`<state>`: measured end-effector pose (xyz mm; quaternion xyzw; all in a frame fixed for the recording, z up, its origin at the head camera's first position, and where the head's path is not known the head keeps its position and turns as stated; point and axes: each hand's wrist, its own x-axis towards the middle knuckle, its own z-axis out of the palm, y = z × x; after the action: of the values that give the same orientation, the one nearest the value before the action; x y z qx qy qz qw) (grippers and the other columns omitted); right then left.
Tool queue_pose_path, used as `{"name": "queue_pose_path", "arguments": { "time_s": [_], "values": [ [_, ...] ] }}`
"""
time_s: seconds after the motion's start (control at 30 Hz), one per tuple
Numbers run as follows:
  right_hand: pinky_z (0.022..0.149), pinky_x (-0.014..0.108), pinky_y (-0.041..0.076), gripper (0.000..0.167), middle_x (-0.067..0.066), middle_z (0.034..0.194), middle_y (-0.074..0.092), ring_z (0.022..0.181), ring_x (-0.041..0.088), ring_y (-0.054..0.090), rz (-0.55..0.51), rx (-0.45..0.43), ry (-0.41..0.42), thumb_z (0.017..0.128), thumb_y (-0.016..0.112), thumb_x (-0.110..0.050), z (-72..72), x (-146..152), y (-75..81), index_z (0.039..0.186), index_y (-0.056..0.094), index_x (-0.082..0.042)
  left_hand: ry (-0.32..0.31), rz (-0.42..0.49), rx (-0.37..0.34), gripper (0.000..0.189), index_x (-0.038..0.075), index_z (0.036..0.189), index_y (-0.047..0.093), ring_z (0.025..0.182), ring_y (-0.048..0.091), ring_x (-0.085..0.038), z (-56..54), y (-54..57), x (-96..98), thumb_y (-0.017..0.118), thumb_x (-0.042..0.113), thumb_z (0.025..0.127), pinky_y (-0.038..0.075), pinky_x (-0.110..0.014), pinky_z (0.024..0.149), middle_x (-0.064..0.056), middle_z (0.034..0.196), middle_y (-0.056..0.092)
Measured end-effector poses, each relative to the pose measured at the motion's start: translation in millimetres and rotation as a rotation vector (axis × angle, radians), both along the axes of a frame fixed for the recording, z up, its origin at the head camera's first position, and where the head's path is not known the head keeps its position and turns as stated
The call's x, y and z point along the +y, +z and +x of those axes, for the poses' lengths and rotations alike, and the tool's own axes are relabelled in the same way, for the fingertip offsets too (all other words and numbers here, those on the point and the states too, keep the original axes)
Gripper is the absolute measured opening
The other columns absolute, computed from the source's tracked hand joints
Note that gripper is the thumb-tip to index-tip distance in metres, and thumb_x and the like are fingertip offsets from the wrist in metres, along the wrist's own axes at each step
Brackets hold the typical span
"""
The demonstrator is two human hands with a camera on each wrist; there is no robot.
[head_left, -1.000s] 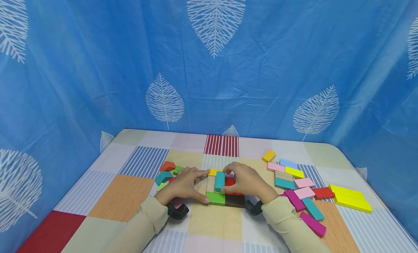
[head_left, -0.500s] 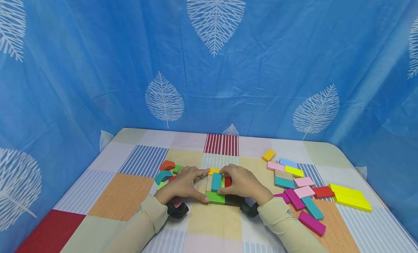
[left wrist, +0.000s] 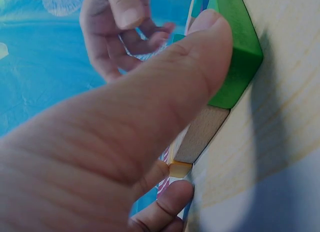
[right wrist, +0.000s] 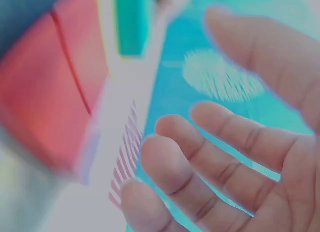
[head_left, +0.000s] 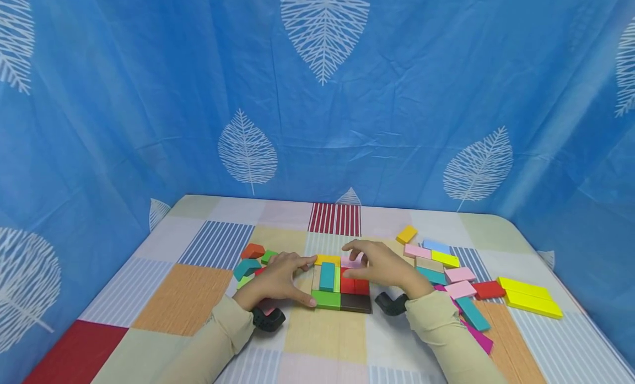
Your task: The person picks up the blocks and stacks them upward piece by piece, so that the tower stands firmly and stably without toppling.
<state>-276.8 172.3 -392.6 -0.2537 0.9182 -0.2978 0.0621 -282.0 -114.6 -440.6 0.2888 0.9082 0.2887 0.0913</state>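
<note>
A teal block (head_left: 327,276) lies on top of a flat rectangle of blocks, over a wooden block (head_left: 316,277) and a light-green one. Around these are a yellow-orange block (head_left: 328,259), a green block (head_left: 326,299), a dark brown block (head_left: 355,303), red blocks (head_left: 348,285) and a pink block (head_left: 350,261). My left hand (head_left: 280,279) spans the rectangle's left side, its thumb touching the green block (left wrist: 240,47) and its index fingertip by the yellow-orange block. My right hand (head_left: 384,265) hovers over the red blocks, holding nothing, fingers loosely bent, apart from the teal block (right wrist: 131,22).
Loose pink, teal, magenta, red and yellow blocks lie at the right, with an orange block (head_left: 407,234) behind them. Red-orange (head_left: 253,251), teal (head_left: 245,269) and green pieces sit left, partly behind my left hand. A blue curtain (head_left: 397,97) stands behind the table.
My right hand carried the teal block left and set it down, then let go and drew back to the right. My left hand has stayed in place.
</note>
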Motion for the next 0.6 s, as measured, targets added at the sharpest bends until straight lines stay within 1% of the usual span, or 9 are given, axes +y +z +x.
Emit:
{"name": "queue_pose_path", "arguments": {
  "time_s": [0.1, 0.17, 0.23, 0.3, 0.37, 0.5, 0.57, 0.6],
  "values": [
    [0.077, 0.032, 0.057, 0.043, 0.010, 0.109, 0.073, 0.091, 0.019, 0.063, -0.044, 0.026, -0.062, 0.095, 0.085, -0.017, -7.0, 20, 7.8, 0.130, 0.071, 0.004, 0.002, 0.003, 0.002, 0.103, 0.009, 0.160, 0.054, 0.113, 0.049, -0.025, 0.1, -0.9, -0.4, 0.099, 0.045, 0.075, 0.035, -0.053, 0.102, 0.003, 0.113, 0.062],
    [0.078, 0.035, 0.056, 0.035, 0.010, 0.106, 0.074, 0.090, 0.021, 0.065, -0.079, 0.068, -0.111, 0.096, 0.082, -0.013, -12.6, 34, 8.6, 0.125, 0.074, 0.005, 0.003, 0.006, 0.001, 0.103, 0.009, 0.160, 0.054, 0.113, 0.049, -0.025, 0.0, -1.3, -0.4, 0.098, 0.045, 0.075, 0.035, -0.053, 0.102, 0.003, 0.113, 0.062],
    [0.079, 0.037, 0.057, 0.032, 0.011, 0.103, 0.074, 0.090, 0.024, 0.066, -0.120, 0.097, -0.173, 0.097, 0.080, -0.012, -17.7, 48, 6.5, 0.123, 0.074, 0.006, 0.003, 0.008, 0.002, 0.103, 0.009, 0.160, 0.054, 0.113, 0.048, -0.024, 0.1, -1.7, -0.1, 0.098, 0.046, 0.075, 0.035, -0.052, 0.101, 0.003, 0.113, 0.062],
    [0.077, 0.038, 0.059, 0.031, 0.014, 0.105, 0.074, 0.092, 0.027, 0.066, -0.165, 0.101, -0.241, 0.098, 0.079, -0.011, -21.8, 60, 2.9, 0.123, 0.074, 0.007, 0.003, 0.008, 0.001, 0.103, 0.009, 0.160, 0.054, 0.112, 0.048, -0.024, 0.5, -1.5, 0.5, 0.098, 0.046, 0.075, 0.035, -0.052, 0.100, 0.003, 0.112, 0.062],
    [0.077, 0.039, 0.062, 0.032, 0.017, 0.109, 0.074, 0.096, 0.030, 0.066, -0.212, 0.083, -0.306, 0.100, 0.077, -0.011, -24.7, 70, -0.6, 0.126, 0.072, 0.007, 0.000, 0.007, 0.003, 0.103, 0.009, 0.160, 0.054, 0.112, 0.048, -0.024, 0.8, -1.5, 0.8, 0.098, 0.046, 0.075, 0.035, -0.051, 0.100, 0.003, 0.112, 0.062],
    [0.081, 0.034, 0.060, 0.036, 0.021, 0.118, 0.072, 0.106, 0.036, 0.066, -0.267, 0.056, -0.424, 0.104, 0.073, -0.014, -30.4, 87, -7.9, 0.133, 0.069, 0.007, 0.004, 0.008, 0.000, 0.103, 0.009, 0.160, 0.053, 0.112, 0.048, -0.024, 1.2, -1.7, 0.8, 0.098, 0.045, 0.075, 0.035, -0.051, 0.100, 0.003, 0.113, 0.062],
    [0.086, 0.032, 0.058, 0.037, 0.022, 0.119, 0.072, 0.110, 0.038, 0.067, -0.275, 0.066, -0.466, 0.105, 0.072, -0.014, -34.0, 95, -11.9, 0.135, 0.068, 0.007, 0.006, 0.007, -0.001, 0.103, 0.009, 0.160, 0.053, 0.112, 0.048, -0.024, 1.4, -1.9, 0.7, 0.098, 0.045, 0.075, 0.035, -0.051, 0.100, 0.003, 0.113, 0.062],
    [0.088, 0.033, 0.056, 0.038, 0.023, 0.120, 0.072, 0.111, 0.040, 0.068, -0.269, 0.079, -0.484, 0.105, 0.071, -0.015, -36.0, 99, -14.1, 0.135, 0.067, 0.007, 0.006, 0.007, -0.002, 0.103, 0.009, 0.160, 0.053, 0.112, 0.048, -0.025, 1.6, -2.0, 0.7, 0.098, 0.045, 0.075, 0.035, -0.051, 0.100, 0.003, 0.113, 0.062]
  ]
}}
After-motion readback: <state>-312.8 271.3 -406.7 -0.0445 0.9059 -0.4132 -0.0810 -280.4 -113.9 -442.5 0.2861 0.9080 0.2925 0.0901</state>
